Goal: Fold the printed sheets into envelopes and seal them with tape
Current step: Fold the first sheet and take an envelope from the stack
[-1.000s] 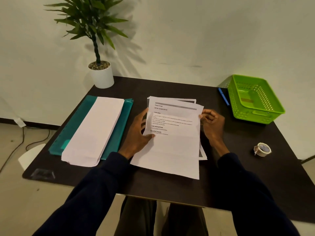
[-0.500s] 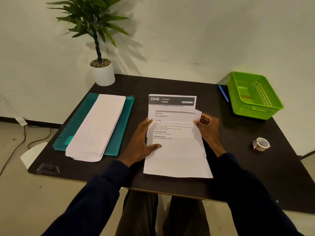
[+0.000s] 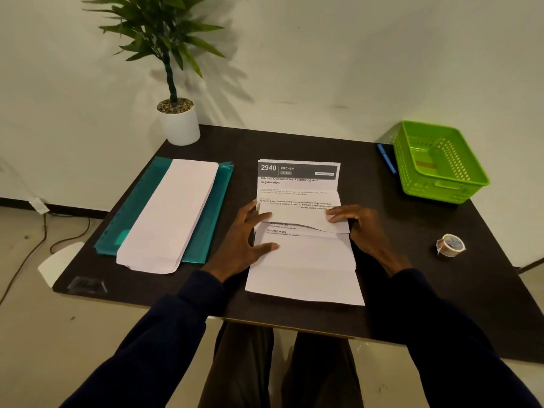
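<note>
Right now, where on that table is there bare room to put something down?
Bare tabletop lies between tape roll and green basket, and behind the printed sheets, right of the plant pot. Crowded: centre, and left around the teal folder.

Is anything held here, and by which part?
The top printed sheet, by its folded-down flap: left grip presses the flap's left edge, right grip its right edge. Whether the right thumb is under cannot be told.

Bare left hand [image 3: 244,234] and right hand [image 3: 362,225]. Left sleeve [image 3: 164,334] is long, dark navy, plain fabric, and its cuff ends at the wrist just behind the hand. Right sleeve [image 3: 435,334] is the same. Trousers [image 3: 241,363] are dark olive-brown, with both thighs showing nearer the camera than the hands.
</note>
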